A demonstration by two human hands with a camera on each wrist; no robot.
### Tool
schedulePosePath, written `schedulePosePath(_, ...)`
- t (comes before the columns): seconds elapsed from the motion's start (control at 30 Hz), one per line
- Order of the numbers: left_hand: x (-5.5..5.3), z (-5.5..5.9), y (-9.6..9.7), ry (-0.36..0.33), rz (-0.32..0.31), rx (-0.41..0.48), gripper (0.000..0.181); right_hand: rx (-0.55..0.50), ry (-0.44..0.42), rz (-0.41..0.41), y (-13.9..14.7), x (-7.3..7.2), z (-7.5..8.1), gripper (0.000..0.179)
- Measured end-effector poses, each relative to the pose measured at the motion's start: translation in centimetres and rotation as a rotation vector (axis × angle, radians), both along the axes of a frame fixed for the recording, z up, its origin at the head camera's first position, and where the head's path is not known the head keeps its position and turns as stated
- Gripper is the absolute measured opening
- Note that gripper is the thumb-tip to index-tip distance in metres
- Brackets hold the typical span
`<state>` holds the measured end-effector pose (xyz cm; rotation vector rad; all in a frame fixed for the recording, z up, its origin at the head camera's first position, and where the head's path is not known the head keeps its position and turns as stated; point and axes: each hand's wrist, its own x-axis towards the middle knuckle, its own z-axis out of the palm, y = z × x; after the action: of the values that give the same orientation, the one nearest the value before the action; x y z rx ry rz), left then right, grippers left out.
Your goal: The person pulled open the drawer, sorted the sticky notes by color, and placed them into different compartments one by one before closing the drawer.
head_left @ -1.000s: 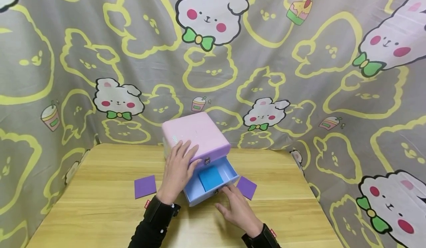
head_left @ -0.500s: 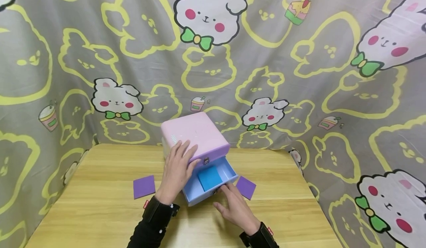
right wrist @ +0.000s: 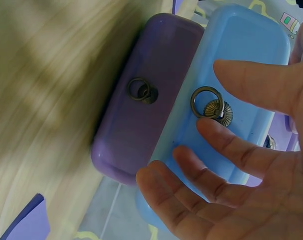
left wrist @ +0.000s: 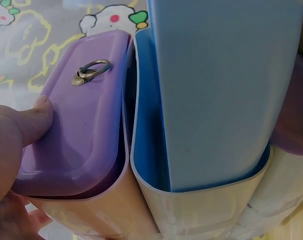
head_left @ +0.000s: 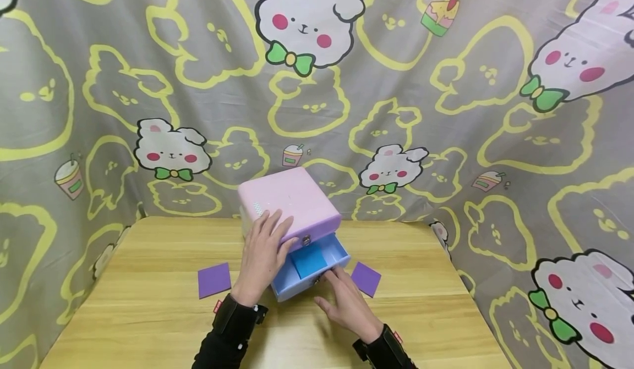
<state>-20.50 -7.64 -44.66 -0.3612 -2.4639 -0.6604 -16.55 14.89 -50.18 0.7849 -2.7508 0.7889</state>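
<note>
A small pink-topped drawer cabinet (head_left: pixel 292 198) stands at an angle on the table. Its blue middle drawer (head_left: pixel 297 289) is pulled partly out, with a flat blue square (head_left: pixel 309 263) inside. My left hand (head_left: pixel 262 256) rests on the cabinet top, fingers extended. In the left wrist view its thumb (left wrist: pixel 39 117) lies on the front of the purple top drawer (left wrist: pixel 81 130). My right hand (head_left: pixel 351 306) is at the blue drawer's front. In the right wrist view its slightly bent fingers (right wrist: pixel 221 140) are by the metal ring pull (right wrist: pixel 204 100), which they do not grip.
One flat purple square (head_left: pixel 214 280) lies left of the cabinet, another purple square (head_left: pixel 366 279) to its right. Under the blue drawer is a purple bottom drawer (right wrist: pixel 154 70), shut. A patterned curtain (head_left: pixel 317 110) surrounds the wooden table (head_left: pixel 148 325).
The blue drawer has slid a little way into the cabinet, the right hand moving with it at its front. The left hand keeps its place on the top.
</note>
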Motion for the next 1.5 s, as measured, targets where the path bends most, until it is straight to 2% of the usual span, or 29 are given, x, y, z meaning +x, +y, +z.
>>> schedulePosePath(0.3,-0.1,-0.2,0.0,-0.004,-0.005,-0.008,0.050,0.011,0.066,0.017,-0.8,-1.0,0.3,0.056)
schedulePosePath(0.53,0.2,-0.5,-0.1,-0.007,0.001,-0.009,0.050,0.010,0.035,0.024,-1.2,-1.4,0.0,0.057)
schedulePosePath(0.67,0.1,-0.4,-0.1,0.015,0.004,-0.013,0.049,0.003,0.031,0.039,-1.6,-2.0,0.1,0.057)
schedulePosePath(0.83,-0.2,-0.3,-0.2,0.033,-0.010,-0.007,0.051,-0.013,0.009,0.026,-1.9,-2.8,0.3,0.046)
schedulePosePath(1.03,-0.1,-0.4,-0.5,0.040,-0.009,-0.022,0.069,-0.012,-0.006,0.030,-2.2,-3.2,0.2,0.038)
schedulePosePath(1.23,-0.1,-0.2,-0.8,0.038,-0.010,-0.047,0.090,-0.007,-0.017,0.033,-2.6,-3.8,0.4,0.050)
schedulePosePath(1.5,0.0,0.0,-1.2,0.036,-0.042,-0.063,0.101,-0.007,-0.045,0.017,-2.9,-4.2,0.4,0.057)
